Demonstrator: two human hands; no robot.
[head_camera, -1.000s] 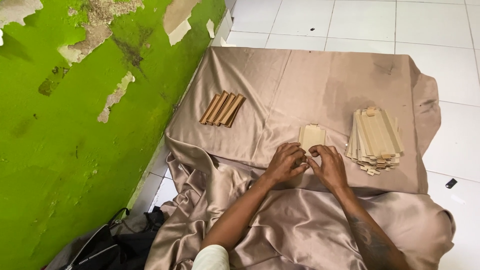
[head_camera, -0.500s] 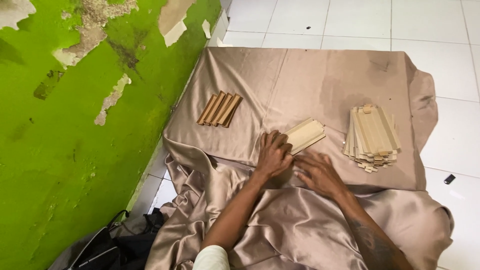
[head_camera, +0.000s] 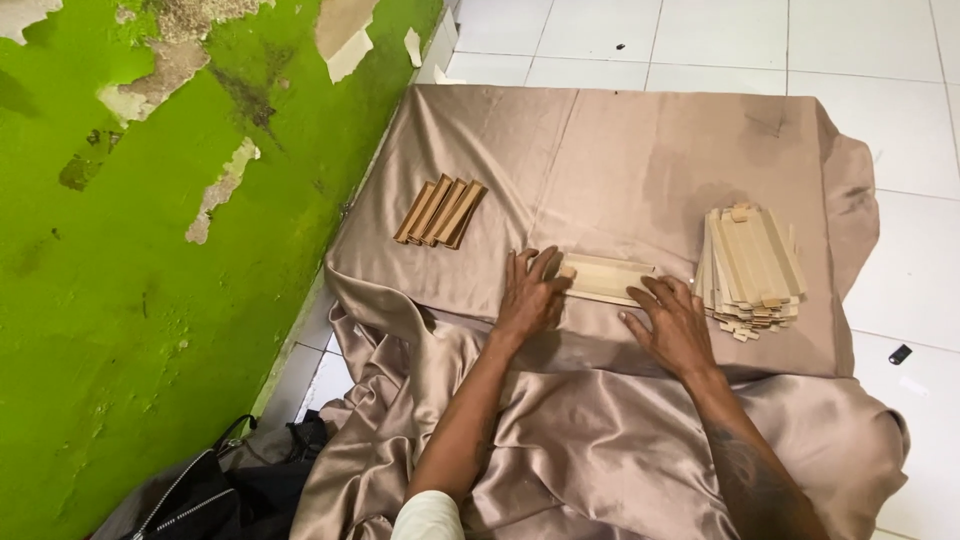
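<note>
A pale flat cardboard piece (head_camera: 606, 277) lies crosswise on the tan satin cloth (head_camera: 620, 150). My left hand (head_camera: 529, 293) rests flat on its left end with the fingers spread. At the piece's right end, my right hand (head_camera: 670, 322) presses down with the fingertips on its edge. Neither hand is closed around it. A stack of several similar pale flat pieces (head_camera: 752, 265) sits just right of my right hand. A row of folded brown pieces (head_camera: 440, 212) lies to the upper left on the cloth.
A green wall with peeling paint (head_camera: 150, 250) runs along the left. White floor tiles (head_camera: 700, 40) surround the cloth. A black bag (head_camera: 205, 495) sits at the lower left, and a small black object (head_camera: 900, 353) lies on the tiles at right.
The pale piece was upright between both hands near the middle; it has been turned and laid flat crosswise, and both hands have spread out onto its ends.
</note>
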